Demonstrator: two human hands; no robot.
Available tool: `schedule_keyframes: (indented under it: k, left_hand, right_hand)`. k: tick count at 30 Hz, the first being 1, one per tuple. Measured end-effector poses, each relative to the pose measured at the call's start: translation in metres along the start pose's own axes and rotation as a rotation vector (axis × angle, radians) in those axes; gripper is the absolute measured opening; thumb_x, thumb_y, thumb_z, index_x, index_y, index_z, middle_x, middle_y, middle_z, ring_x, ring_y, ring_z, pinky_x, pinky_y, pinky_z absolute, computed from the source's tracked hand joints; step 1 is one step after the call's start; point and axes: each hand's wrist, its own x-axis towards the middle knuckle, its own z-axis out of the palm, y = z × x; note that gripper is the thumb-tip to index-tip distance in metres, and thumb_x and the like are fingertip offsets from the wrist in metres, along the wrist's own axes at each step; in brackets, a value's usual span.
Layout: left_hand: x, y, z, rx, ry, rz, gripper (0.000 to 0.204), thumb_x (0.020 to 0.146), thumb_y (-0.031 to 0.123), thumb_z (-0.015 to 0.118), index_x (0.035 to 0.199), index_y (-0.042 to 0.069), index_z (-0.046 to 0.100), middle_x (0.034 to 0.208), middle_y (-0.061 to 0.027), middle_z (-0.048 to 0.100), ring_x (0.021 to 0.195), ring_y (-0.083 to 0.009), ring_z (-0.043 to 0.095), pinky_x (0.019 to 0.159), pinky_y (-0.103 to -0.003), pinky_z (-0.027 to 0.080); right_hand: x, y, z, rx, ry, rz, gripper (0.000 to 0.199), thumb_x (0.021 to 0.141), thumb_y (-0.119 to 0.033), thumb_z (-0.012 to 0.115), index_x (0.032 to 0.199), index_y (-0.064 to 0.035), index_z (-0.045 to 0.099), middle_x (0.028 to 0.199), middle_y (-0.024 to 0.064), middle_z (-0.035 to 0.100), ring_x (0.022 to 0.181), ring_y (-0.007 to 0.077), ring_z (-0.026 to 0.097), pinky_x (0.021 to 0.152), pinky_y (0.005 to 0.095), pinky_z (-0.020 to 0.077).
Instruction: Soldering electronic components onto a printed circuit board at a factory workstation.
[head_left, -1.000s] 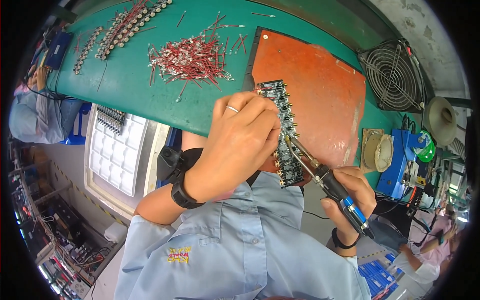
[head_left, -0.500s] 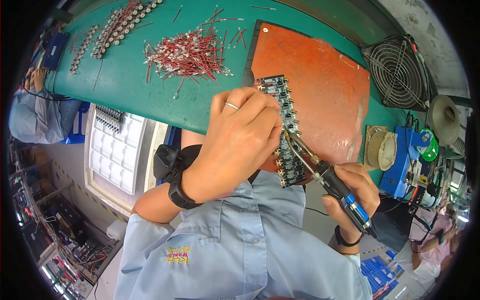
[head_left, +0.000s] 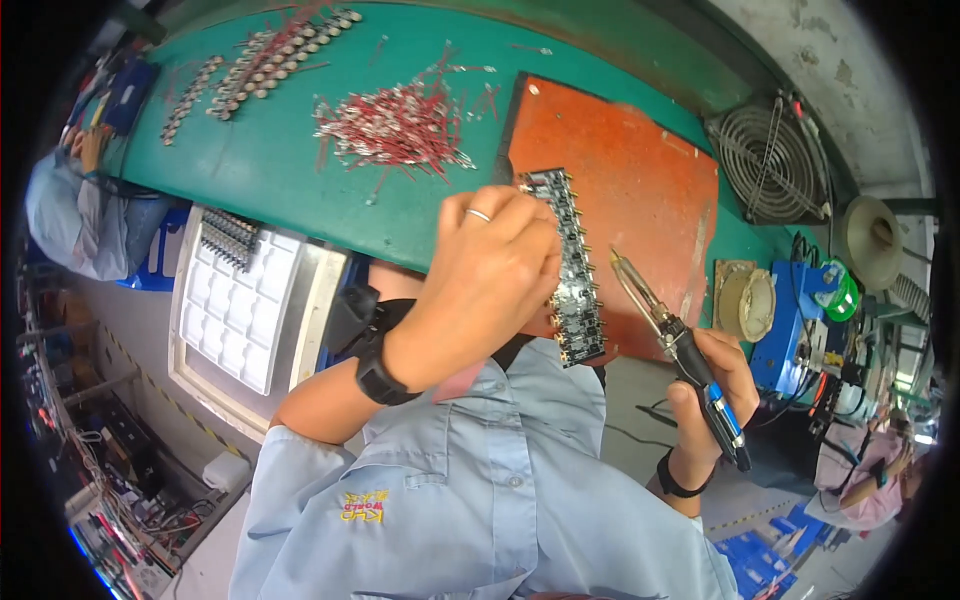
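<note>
My left hand (head_left: 490,280), with a ring on one finger and a black watch at the wrist, grips a long dark circuit board (head_left: 572,270) lined with small gold parts. The board stands over the near edge of an orange mat (head_left: 640,170). My right hand (head_left: 715,385) holds a soldering iron (head_left: 675,340) by its black and blue handle. The iron's tip points up and left, a short way to the right of the board and not touching it.
A pile of red-sleeved wire pieces (head_left: 395,125) lies on the green bench (head_left: 260,170), with rows of small metal parts (head_left: 270,60) further left. A white compartment tray (head_left: 235,300) hangs below the bench edge. A fan (head_left: 775,160), solder spool (head_left: 745,300) and blue station (head_left: 800,320) stand right.
The soldering iron has pulled away from the board to the right. My left hand has kept its hold on the board, which now stands more upright.
</note>
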Motion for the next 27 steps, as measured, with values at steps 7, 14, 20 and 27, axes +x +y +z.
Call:
schedule_keyframes:
  k: [7, 14, 20, 27]
  left_hand:
    - [-0.009, 0.002, -0.007, -0.016, 0.010, 0.019, 0.009, 0.077, 0.011, 0.068, 0.083, 0.009, 0.062, 0.099, -0.0038, 0.061, 0.101, -0.0248, 0.054, 0.086, -0.039, 0.035]
    - [-0.030, -0.059, -0.052, 0.235, 0.267, -0.344, 0.009, 0.080, 0.015, 0.067, 0.085, 0.009, 0.062, 0.099, -0.0058, 0.058, 0.097, -0.0258, 0.052, 0.081, -0.041, 0.034]
    - [-0.054, -0.076, -0.058, 0.248, 0.174, -0.366, 0.007, 0.082, 0.012, 0.066, 0.085, 0.007, 0.061, 0.089, -0.0086, 0.059, 0.086, -0.0270, 0.054, 0.076, -0.039, 0.036]
    - [-0.047, 0.005, -0.061, -0.305, 0.062, -0.221, 0.007, 0.084, 0.005, 0.065, 0.090, 0.002, 0.062, 0.079, -0.0099, 0.061, 0.071, -0.0241, 0.056, 0.066, -0.033, 0.043]
  right_hand:
    - [-0.006, -0.015, 0.005, 0.063, 0.098, -0.022, 0.045, 0.077, -0.018, 0.075, 0.110, 0.0083, 0.058, 0.100, 0.0138, 0.061, 0.092, 0.0195, 0.058, 0.083, 0.0298, 0.0460]
    - [-0.006, -0.011, 0.002, 0.110, 0.135, -0.019, 0.043, 0.078, -0.017, 0.074, 0.109, 0.0088, 0.058, 0.101, 0.0146, 0.060, 0.092, 0.0186, 0.058, 0.084, 0.0295, 0.0455]
    - [-0.002, -0.013, 0.014, 0.145, 0.108, -0.047, 0.043, 0.079, -0.016, 0.073, 0.111, 0.0088, 0.057, 0.105, 0.0151, 0.061, 0.093, 0.0185, 0.060, 0.084, 0.0293, 0.0470]
    - [0.010, -0.020, 0.041, 0.422, 0.082, 0.108, 0.052, 0.086, -0.018, 0.066, 0.127, 0.0073, 0.046, 0.102, 0.0145, 0.064, 0.090, 0.0171, 0.063, 0.081, 0.0287, 0.0516]
